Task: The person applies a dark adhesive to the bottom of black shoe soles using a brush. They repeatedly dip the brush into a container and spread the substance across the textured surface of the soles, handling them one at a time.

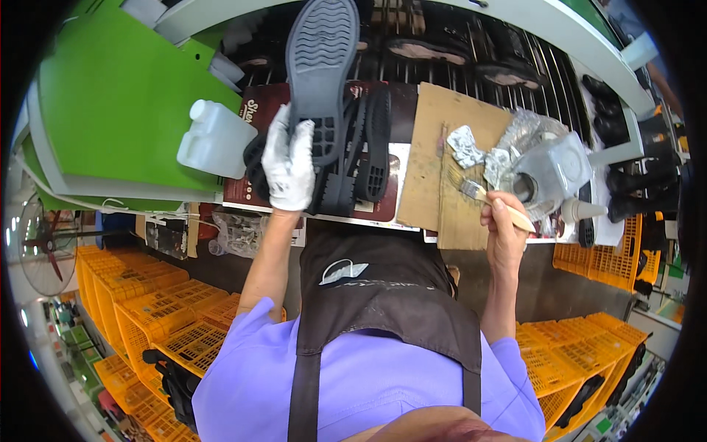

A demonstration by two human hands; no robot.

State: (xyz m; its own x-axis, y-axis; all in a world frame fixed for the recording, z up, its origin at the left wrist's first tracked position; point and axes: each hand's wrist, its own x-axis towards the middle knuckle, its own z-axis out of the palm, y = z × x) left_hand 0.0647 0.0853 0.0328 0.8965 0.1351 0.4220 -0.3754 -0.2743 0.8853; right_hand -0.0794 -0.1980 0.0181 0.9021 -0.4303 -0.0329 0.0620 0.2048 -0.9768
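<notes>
My left hand (289,163), in a white glove, grips a dark grey shoe sole (322,55) by its heel end. The sole stands up with its wavy tread facing me. Several black soles (376,144) lie beneath and beside it on a printed dark red board (250,193). In my bare right hand (504,228) is a flat paintbrush (520,219), fingers closed round its pale wooden handle. Its bristles hang over a stained cardboard sheet (428,158). Close by stand a clear plastic container (556,173) and crumpled foil (465,146).
A white jug (215,140) stands left of the soles, near a green panel (132,103). Behind the board runs a roller rack (471,33) with dark shoes. A white-capped bottle (582,211) lies at the right. Orange crates (169,309) are stacked on both sides.
</notes>
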